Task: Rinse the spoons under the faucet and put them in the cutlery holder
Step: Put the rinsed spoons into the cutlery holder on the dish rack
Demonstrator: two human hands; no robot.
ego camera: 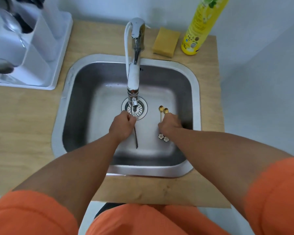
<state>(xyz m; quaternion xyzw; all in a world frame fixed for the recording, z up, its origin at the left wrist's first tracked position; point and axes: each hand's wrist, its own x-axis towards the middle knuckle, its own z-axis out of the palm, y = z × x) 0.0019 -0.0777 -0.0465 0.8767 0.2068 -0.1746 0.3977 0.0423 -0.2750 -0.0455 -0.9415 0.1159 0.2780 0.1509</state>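
Note:
My left hand (121,127) is closed on a silver spoon (135,139) over the drain, just below the faucet (134,77) spout; only its handle shows, pointing toward me. My right hand (171,124) rests on two small gold spoons (163,110) that lie side by side on the sink floor, bowls pointing away, flower-shaped handle ends (163,137) sticking out below the hand. Whether the fingers grip them is hidden. I cannot make out running water. The white cutlery holder (46,34) stands in the dish rack at the far left.
The steel sink (71,102) is set in a wooden counter (20,133). The white dish rack (59,65) holds a glass and dark items at upper left. A yellow sponge (165,42) and a yellow dish-soap bottle (200,26) stand behind the sink at right.

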